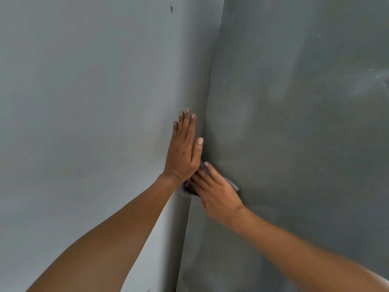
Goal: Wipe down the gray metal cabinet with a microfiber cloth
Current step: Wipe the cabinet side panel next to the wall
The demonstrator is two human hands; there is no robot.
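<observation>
The gray metal cabinet fills the view, with a lighter face (84,123) on the left and a darker face (294,144) on the right, meeting at a vertical edge. My left hand (184,152) lies flat on the lighter face beside that edge, fingers straight and pointing up. My right hand (216,190) presses a gray microfiber cloth (187,190) against the darker face just below the left hand, fingers extended over it. Most of the cloth is hidden under the hand; only its edges show.
A small dark mark (171,9) sits high on the lighter face. Pale smudges (376,76) and specks show on the darker face at upper right.
</observation>
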